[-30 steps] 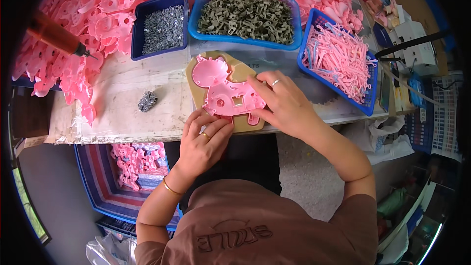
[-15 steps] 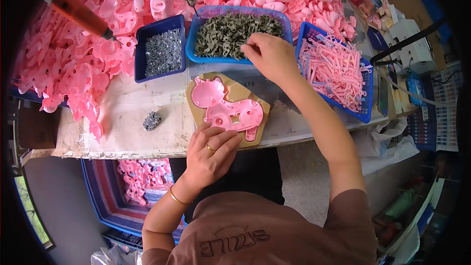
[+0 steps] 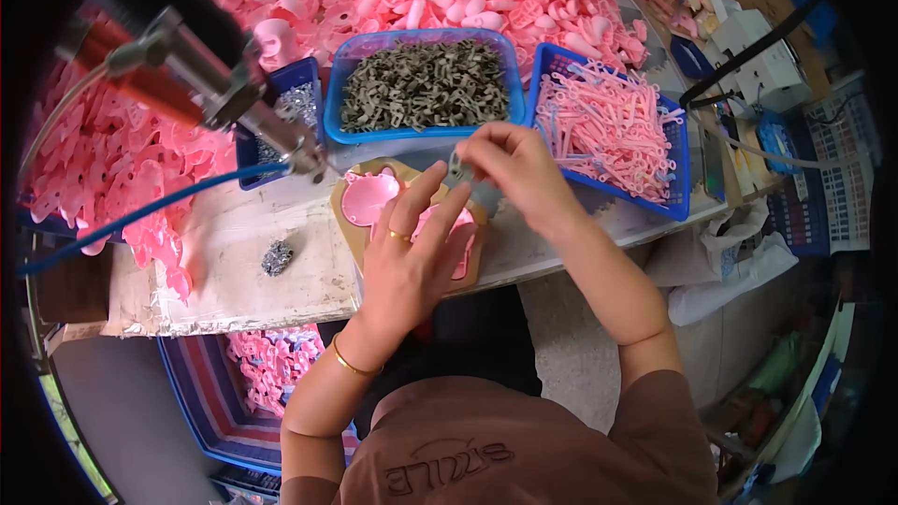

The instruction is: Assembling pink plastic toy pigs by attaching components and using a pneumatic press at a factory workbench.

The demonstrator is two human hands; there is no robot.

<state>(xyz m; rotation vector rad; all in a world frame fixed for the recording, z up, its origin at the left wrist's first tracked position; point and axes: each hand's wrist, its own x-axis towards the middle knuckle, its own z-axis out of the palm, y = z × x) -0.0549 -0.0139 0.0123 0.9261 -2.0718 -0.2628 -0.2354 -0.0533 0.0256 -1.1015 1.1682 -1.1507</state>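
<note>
Between the thumb and fingers of my right hand [image 3: 513,166] is a small grey-green plastic part [image 3: 456,166], held above the edge of a tan block [image 3: 351,189]. My left hand [image 3: 404,257] is over the block, its fingers extended and apart, with the fingertips close to the small part. Beneath it a pink molded plastic shell [image 3: 369,198] rests in the block, partly covered by the hand. A blue tub [image 3: 337,122] heaped with grey-green parts like the held one stands just beyond.
A screwdriver-like metal tool [image 3: 271,122] with a blue hose hangs over the left side. Near it stand a blue tray of screws [image 3: 297,103] and a small screw pile [image 3: 278,257]. Pink shells [image 3: 140,168] lie heaped left; a blue basket [image 3: 678,196] of pink links sits right.
My right hand has come back from the grey-green parts with one in its fingers. My left hand has risen over the pink shell. The hanging tool now reaches lower, close to the block.
</note>
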